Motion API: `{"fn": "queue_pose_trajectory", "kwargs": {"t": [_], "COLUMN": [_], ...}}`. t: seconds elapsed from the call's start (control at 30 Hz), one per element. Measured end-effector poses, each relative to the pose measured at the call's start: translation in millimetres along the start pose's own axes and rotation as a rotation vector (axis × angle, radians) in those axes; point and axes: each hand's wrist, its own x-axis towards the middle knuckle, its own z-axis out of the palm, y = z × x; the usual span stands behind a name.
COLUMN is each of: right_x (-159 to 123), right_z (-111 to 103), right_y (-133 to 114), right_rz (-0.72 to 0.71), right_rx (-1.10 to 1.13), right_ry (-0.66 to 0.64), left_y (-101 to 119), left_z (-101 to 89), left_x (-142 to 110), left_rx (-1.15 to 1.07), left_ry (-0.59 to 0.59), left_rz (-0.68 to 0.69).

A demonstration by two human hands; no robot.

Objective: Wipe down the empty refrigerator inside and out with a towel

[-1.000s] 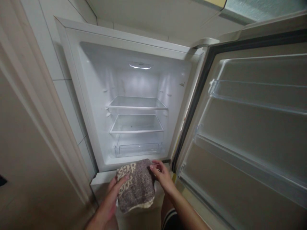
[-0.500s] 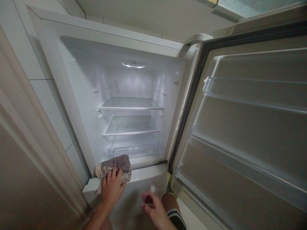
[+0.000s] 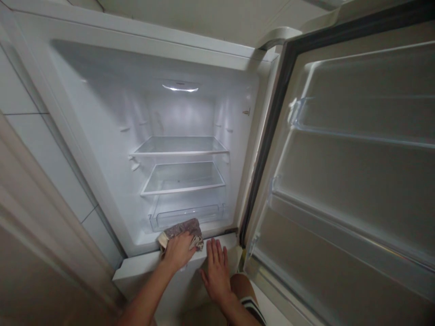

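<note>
In the head view my left hand (image 3: 179, 250) is closed on a folded purple-brown cloth (image 3: 183, 227) with a cream patterned edge. It presses the cloth on the front ledge at the bottom of the open fridge compartment (image 3: 102, 181). My right hand (image 3: 217, 269) lies flat, fingers stretched out, on the top edge of the white lower door (image 3: 142, 265), just right of the cloth. Behind the cloth stands a clear plastic drawer (image 3: 186, 217) under two glass shelves, of which the lower shelf (image 3: 183, 176) is nearer.
The open fridge door (image 3: 353, 181) with clear door bins (image 3: 340, 222) fills the right side. A tiled wall (image 3: 61, 167) and a pale upright edge (image 3: 30, 194) stand close on the left. A knee (image 3: 242, 287) is bent beneath the door's lower corner.
My left hand has slid the cloth to the right along the ledge. My right hand has risen from a curled pose and now rests flat on the lower door. The view has shifted closer.
</note>
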Motion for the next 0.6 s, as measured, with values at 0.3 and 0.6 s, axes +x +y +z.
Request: {"fn": "queue_pose_trajectory", "kwargs": {"t": [0.3,0.6], "right_x": [-1.8,-9.7], "right_z": [3.3,-16.7], "right_y": [-8.7,5.4], "right_rz": [0.075,-0.05], "right_rx": [0.034,0.015], "right_ry": [-0.025,-0.069], "left_y": [37.0,9.7], "left_z": [6.6,1.4], "left_x": [42.4,15.4], "left_rx": [-0.076,-0.081], "left_ry": [-0.06,-0.019], "left_rz": [0.101,0.083]}}
